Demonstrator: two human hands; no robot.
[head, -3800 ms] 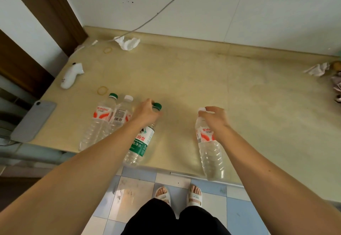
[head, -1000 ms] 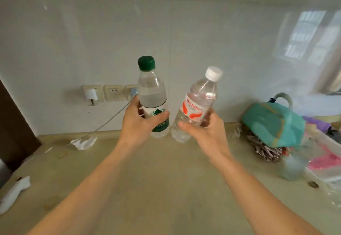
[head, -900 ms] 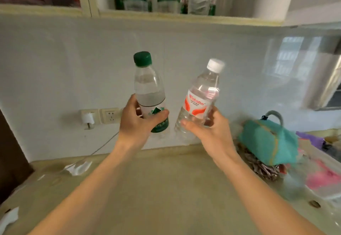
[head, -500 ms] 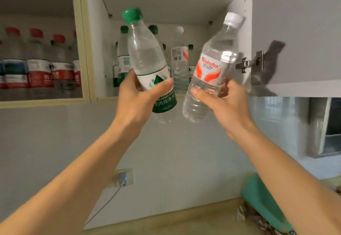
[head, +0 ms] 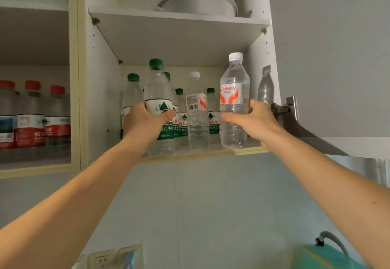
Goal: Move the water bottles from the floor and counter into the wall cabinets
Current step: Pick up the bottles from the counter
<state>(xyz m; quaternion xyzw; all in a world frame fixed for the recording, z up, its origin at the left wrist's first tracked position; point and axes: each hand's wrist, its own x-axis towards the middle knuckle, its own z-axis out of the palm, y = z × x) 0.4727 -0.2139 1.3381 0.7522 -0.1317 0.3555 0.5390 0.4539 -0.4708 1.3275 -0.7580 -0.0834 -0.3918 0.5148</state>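
Green-capped bottle [head: 158, 91] gripped by left hand [head: 143, 121], white-capped bottle [head: 234, 91] by right hand [head: 253, 118]; both upright at near edge of cabinet shelf [head: 200, 152], stored bottles [head: 197, 110] behind.

Clear glossy plastic bottles [head: 233, 102] — matt white laminate shelf [head: 179, 32] — brushed metal hinge [head: 292, 108].

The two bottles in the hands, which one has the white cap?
The bottle with the red-and-white label, gripped by the right hand. The left hand grips the green-capped bottle.
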